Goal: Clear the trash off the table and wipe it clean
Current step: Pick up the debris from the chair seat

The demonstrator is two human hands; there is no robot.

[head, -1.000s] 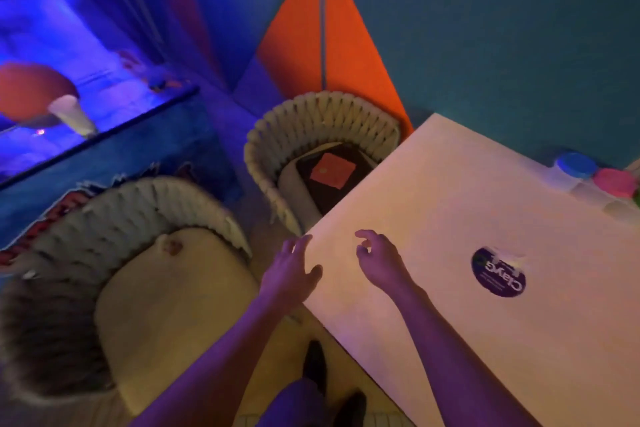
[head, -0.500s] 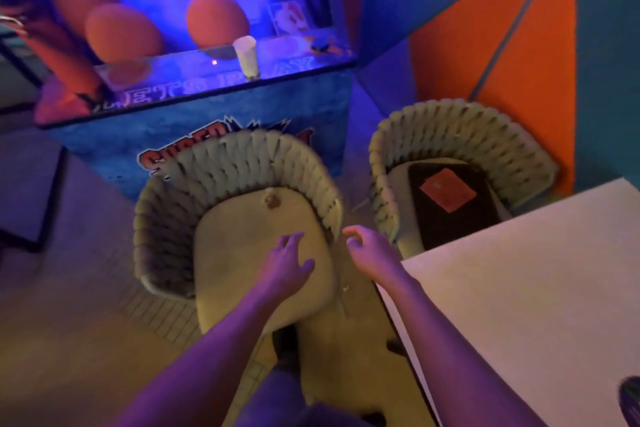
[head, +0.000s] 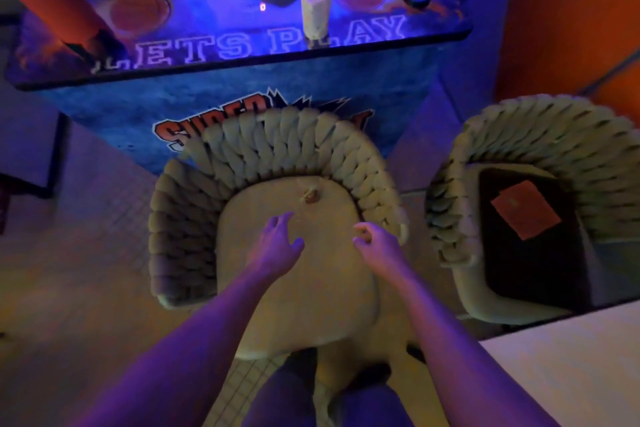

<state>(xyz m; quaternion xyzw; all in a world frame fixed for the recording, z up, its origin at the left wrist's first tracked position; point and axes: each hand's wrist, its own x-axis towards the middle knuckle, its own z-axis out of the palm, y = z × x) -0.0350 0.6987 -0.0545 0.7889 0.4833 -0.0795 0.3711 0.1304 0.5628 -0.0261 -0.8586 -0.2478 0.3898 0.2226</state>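
From the head view, left hand (head: 278,243) was spread and empty, right hand (head: 375,246) loosely curled, holding nothing. A crumpled scrap (head: 311,197) lay just beyond them; the table (head: 568,367) sat right. Dim light risked overlooking it.

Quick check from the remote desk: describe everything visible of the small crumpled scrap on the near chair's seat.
The crumpled scrap is a small brownish, wadded lump, maybe paper or food waste; the blur hides which. It lies at the back of the pale cushion of the woven chair, just short of the braided backrest. Nothing holds it: the left hand hovers nearest, fingers spread, and the right hand, fingers loosely curled, is off to its right.
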